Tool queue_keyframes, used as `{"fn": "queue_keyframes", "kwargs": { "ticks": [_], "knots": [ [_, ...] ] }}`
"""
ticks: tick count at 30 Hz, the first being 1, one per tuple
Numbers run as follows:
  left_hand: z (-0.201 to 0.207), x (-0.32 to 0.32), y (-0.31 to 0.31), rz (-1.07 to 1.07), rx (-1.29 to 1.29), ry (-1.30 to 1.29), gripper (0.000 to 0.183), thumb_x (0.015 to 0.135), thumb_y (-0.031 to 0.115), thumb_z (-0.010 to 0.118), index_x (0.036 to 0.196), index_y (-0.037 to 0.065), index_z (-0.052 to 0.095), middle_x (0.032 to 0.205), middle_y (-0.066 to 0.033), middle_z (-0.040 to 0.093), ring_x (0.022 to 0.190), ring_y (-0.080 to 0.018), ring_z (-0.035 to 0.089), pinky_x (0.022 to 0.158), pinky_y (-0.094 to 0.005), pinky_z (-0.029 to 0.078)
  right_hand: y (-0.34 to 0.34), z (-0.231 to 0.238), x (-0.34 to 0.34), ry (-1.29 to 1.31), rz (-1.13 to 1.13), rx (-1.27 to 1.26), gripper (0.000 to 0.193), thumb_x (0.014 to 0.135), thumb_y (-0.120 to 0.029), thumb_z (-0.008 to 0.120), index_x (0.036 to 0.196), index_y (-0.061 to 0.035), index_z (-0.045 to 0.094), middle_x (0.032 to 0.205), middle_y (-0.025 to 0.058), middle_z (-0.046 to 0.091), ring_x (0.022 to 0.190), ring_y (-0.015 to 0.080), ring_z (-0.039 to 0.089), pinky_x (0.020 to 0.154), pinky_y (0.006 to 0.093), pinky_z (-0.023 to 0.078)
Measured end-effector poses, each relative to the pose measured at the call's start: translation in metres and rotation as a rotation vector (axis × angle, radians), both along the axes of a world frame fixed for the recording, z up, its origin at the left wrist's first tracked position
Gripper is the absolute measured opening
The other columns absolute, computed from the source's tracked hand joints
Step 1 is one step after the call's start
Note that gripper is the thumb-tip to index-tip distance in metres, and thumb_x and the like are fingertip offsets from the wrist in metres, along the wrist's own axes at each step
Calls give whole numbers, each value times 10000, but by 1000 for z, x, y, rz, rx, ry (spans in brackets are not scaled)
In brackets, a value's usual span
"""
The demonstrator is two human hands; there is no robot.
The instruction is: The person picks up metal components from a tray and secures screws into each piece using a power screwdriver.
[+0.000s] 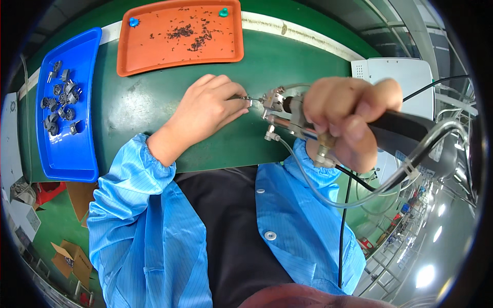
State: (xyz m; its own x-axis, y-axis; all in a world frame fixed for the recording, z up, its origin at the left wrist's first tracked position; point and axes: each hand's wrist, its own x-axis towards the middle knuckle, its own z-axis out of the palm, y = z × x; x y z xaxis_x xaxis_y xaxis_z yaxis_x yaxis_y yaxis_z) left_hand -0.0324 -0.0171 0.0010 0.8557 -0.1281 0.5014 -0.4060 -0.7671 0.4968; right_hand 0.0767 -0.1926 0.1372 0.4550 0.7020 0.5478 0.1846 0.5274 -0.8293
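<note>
My left hand (213,105) is over the green table, its fingertips pinched on a small dark-and-metal part (246,98) whose kind I cannot make out. That part sits at the thin tip of a metal valve-like tool with hose fittings (281,121). Around the tool's body my right hand (349,115) is closed, slightly blurred. A clear hose (308,191) loops away from a fitting on the tool's lower side. Whether the tip touches the small part is too fine to tell.
A blue tray (92,128) at the left holds several round black parts (62,97). On the orange tray (133,56) at the back lie many tiny black pieces, a blue knob (134,22) and a green knob (223,12). A white box-shaped machine (411,72) stands at the right.
</note>
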Motion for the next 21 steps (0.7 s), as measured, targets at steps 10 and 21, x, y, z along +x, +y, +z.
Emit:
{"fn": "queue_keyframes", "kwargs": {
  "ticks": [10, 21],
  "knots": [
    [2, 0, 4, -12, -68, 33, 157, 776, 119, 792, 927, 92, 758, 1019, -13, 700, 952, -224, 636, 805, -359, 492, -47, 8, 18, -78, -139, 197, 364, 1050, -246, 553, 1361, -112, 419, 734, 58, 504, 570, 188, 501, 553, 365, 413],
    [1, 5, 4, -45, -79, 49, 165, 774, 107, 799, 934, 83, 768, 1039, -9, 719, 946, -229, 637, 812, -355, 492, -36, 5, 20, -29, 43, 51, 256, 1067, -323, 507, 1261, -156, 520, 770, 0, 504, 651, 135, 515, 638, 325, 393]
  ]
}}
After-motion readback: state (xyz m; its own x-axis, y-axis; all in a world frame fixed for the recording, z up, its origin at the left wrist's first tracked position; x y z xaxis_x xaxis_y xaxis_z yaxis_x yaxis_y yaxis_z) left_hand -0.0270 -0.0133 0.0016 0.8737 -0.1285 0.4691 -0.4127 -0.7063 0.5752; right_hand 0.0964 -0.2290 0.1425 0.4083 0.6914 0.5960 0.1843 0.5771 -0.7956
